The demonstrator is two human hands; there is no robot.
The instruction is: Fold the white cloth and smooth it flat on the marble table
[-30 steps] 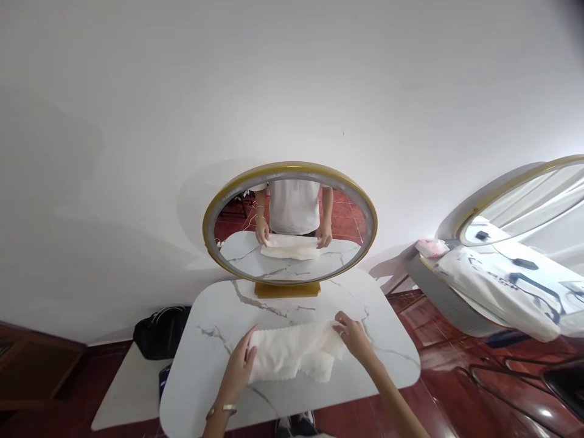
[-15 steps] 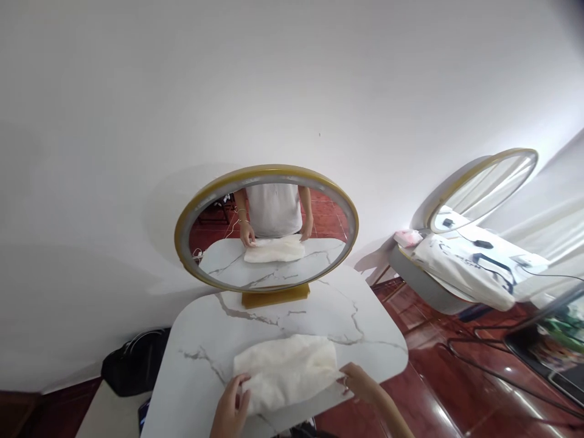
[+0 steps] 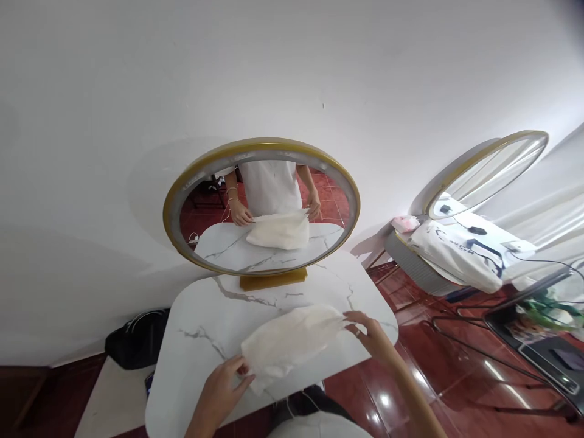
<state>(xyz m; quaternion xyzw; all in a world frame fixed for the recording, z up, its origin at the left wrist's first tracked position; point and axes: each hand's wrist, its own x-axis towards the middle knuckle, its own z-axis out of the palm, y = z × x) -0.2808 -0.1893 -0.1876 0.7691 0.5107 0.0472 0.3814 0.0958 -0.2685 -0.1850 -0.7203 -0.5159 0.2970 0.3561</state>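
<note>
A cream-white cloth (image 3: 292,342), soft and crumpled, is stretched over the marble-patterned table (image 3: 196,304). At its near left end, my left hand (image 3: 223,384) pinches the edge between thumb and fingers. My right hand (image 3: 371,333), with a ring on one finger, grips the gathered right corner. Between the two hands the cloth slants up toward the right. Whether its middle touches the tabletop is hard to tell. Both hands and the cloth also appear in the round mirror (image 3: 262,145) behind.
The gold-framed mirror stands on a base (image 3: 274,280) at the table's back, against the wall. To the left a black bag (image 3: 137,340) rests on a pale surface. On the right are a second mirror (image 3: 488,173), a table with a white bag (image 3: 456,252), and a chair (image 3: 493,340).
My right hand has drawn the cloth's right end farther away and up, so the cloth now slants and tightens. My left hand keeps its end. The view has shifted slightly.
</note>
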